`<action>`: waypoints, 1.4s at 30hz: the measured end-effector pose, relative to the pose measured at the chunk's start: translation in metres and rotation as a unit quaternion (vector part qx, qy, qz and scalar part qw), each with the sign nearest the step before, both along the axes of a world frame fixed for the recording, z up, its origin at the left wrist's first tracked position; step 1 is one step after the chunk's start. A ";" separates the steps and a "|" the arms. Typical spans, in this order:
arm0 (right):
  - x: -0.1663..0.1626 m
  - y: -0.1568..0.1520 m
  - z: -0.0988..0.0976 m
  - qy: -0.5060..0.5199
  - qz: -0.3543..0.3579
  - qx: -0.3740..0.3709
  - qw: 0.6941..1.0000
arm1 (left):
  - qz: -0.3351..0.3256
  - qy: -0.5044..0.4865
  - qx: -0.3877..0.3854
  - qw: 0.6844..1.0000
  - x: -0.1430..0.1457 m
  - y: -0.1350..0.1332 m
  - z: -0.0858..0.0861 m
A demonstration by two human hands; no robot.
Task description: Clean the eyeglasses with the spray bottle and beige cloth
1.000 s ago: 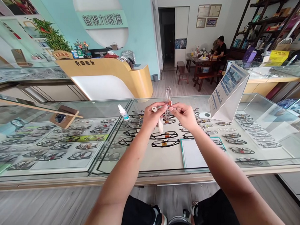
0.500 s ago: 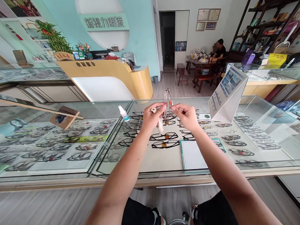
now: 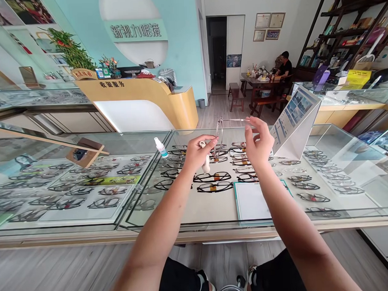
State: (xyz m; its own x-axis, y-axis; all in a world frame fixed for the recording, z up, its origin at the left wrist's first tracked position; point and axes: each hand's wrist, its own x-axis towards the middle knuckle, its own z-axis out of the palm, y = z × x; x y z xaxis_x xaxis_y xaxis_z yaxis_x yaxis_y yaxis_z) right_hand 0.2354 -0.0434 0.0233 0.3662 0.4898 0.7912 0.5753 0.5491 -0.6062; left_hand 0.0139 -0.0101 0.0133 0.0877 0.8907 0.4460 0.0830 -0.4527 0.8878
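Glass counter runs across the near view, with rows of spectacle frames laid out in it. Yellow desk beyond: lettered 收银服务. Wall sign above: reads 新视力眼镜. White display stand on the counter, at right: printed, text too small to read. White board by the right forearm: inverted letters at its far edge, not resolved. Right hand: fingers loosely curled, forefinger at the tip of an outstretched temple; whether it grips, cannot tell. Left hand: thumb and finger pinched on the rim of the clear-framed glasses, which are above the counter, between the hands, front nearly edge-on. Handling, by judgement: the thin frame probably flexes, so support the front close to the hinge, swing the temple only in the hinge's own plane, and stop at first resistance. Rim contact is better than lens contact, to avoid prints. Cloth, bunched in the left palm, could snag the lower temple; gather it clear. Spray bottle on the glass, left of the left hand: label not legible. Orange tag on one displayed frame: no readable text.
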 end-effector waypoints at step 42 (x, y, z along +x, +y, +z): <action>-0.011 0.014 -0.024 -0.157 -0.016 -0.130 0.979 | 0.114 -0.185 -0.002 0.976 -0.007 0.009 -0.001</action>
State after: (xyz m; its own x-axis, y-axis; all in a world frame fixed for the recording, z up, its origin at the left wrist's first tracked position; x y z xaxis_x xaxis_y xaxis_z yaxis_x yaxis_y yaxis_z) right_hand 0.2241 -0.0292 -0.0004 0.1433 0.6822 0.7170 0.7703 0.3780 -0.5136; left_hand 0.0072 -0.0009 0.0125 -0.2796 0.8703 0.4054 -0.1460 -0.4559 0.8780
